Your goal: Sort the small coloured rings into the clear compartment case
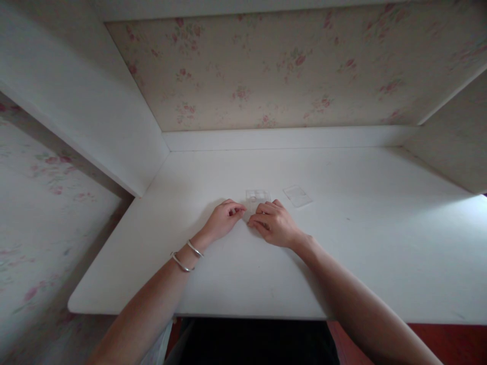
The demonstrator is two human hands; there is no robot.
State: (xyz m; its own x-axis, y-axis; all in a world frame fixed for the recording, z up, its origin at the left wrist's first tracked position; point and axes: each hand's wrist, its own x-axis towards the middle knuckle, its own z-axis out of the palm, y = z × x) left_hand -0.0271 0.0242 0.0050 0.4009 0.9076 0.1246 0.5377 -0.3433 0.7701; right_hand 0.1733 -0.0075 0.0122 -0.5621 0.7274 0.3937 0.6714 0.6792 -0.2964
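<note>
My left hand (223, 219) and my right hand (274, 223) rest close together on a white desk (373, 243), fingertips nearly meeting. Both pinch at the near edge of a small clear plastic case (257, 196) lying flat just beyond them. What lies between the fingertips is too small to make out. A second clear plastic piece (297, 195) lies flat a little to the right of the case, untouched. Two silver bangles (188, 256) sit on my left wrist.
The desk sits in an alcove: a white side panel (95, 121) on the left, another (452, 137) on the right, floral wallpaper (281, 71) behind. The desk's front edge (243, 315) runs just above my lap.
</note>
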